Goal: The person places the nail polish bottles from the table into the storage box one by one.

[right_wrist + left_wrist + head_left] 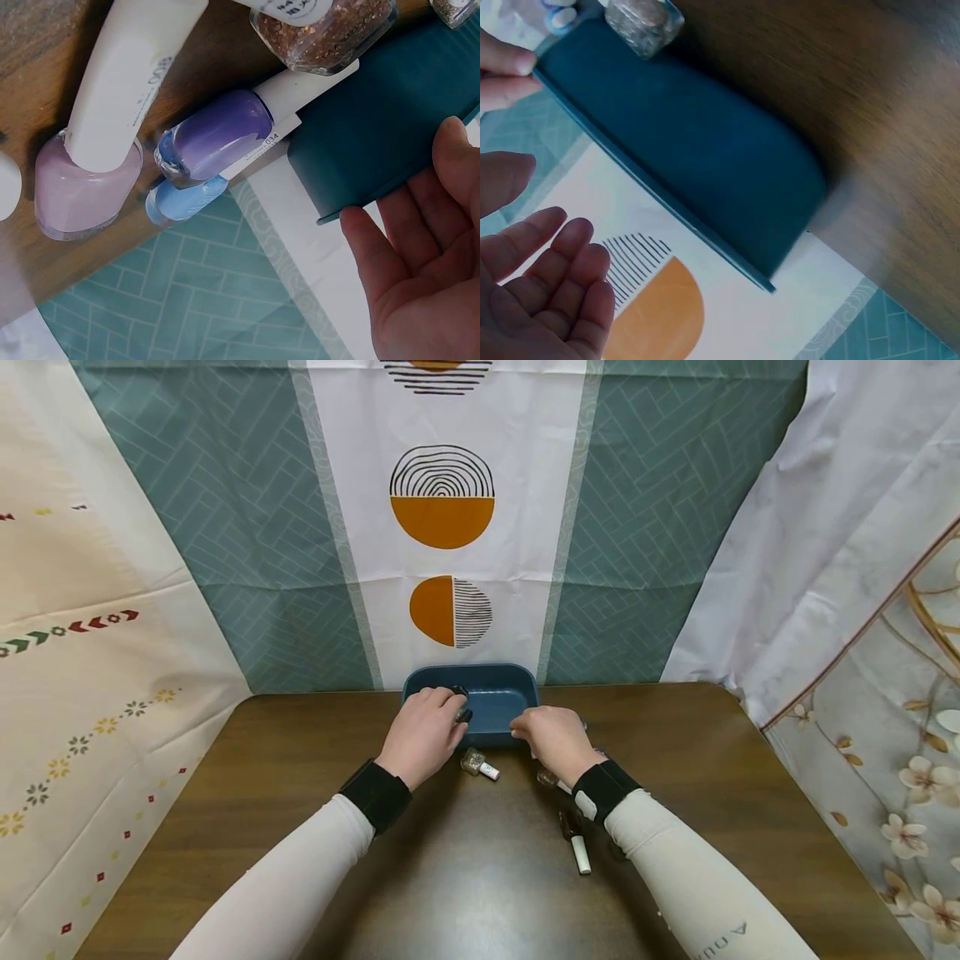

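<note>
A dark blue plastic bin (491, 742) stands at the table's back edge. My right hand (553, 739) grips its rim at the right, thumb and fingertips meeting at the edge in the right wrist view. Over the bin's left side hovers my left hand (427, 731), its fingers loosely bent with nothing between them in the left wrist view. Dark-capped bottles (464, 716) show inside the bin beside the left thumb. In front of the bin lies a glitter nail polish bottle (472, 761) with a white cap.
More nail polish lies near my right wrist: a copper glitter bottle (326, 37), a purple one (225, 131), a light blue one (187, 201) and a pale lilac one (86, 191). A dark bottle with a white cap (580, 855) lies nearer me. Patterned cloth (457, 543) hangs behind the table.
</note>
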`<act>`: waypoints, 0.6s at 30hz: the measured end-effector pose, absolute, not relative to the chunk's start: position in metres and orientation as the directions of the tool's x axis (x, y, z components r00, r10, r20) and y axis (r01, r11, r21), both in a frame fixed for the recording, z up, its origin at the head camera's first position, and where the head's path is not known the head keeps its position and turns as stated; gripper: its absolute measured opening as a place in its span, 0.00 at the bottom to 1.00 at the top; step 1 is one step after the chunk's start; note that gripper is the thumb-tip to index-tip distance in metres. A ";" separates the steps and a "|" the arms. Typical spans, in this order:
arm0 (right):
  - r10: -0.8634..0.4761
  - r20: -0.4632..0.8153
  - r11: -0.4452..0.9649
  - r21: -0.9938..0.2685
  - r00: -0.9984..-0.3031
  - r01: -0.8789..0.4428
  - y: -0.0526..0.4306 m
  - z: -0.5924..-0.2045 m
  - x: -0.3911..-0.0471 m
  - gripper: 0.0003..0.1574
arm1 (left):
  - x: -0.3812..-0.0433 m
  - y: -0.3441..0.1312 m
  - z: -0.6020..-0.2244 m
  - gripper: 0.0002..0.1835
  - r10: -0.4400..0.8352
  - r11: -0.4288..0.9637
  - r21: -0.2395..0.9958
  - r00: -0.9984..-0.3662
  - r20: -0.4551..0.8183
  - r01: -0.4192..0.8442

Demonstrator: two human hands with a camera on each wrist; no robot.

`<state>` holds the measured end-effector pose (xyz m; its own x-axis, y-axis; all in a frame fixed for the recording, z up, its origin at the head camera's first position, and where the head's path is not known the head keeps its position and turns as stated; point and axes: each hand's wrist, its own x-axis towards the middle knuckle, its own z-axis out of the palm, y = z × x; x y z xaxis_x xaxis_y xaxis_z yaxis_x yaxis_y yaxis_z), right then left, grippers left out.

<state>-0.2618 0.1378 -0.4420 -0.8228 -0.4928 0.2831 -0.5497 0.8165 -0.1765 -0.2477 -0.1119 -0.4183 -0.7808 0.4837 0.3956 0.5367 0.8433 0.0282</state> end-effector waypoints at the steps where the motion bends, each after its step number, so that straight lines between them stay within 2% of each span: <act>1: -0.493 0.280 0.818 -0.174 -0.824 -0.548 0.138 -0.442 -0.262 0.09 | -0.246 -0.111 -0.418 0.22 0.489 0.840 0.026 -0.776 0.398 0.542; 10: -0.497 0.284 0.819 -0.158 -0.820 -0.551 0.138 -0.444 -0.263 0.08 | -0.228 -0.107 -0.422 0.20 0.536 0.803 0.013 -0.732 0.421 0.596; 18: -0.502 0.294 0.818 -0.145 -0.813 -0.557 0.137 -0.442 -0.261 0.07 | -0.210 -0.101 -0.427 0.21 0.562 0.784 0.017 -0.722 0.404 0.620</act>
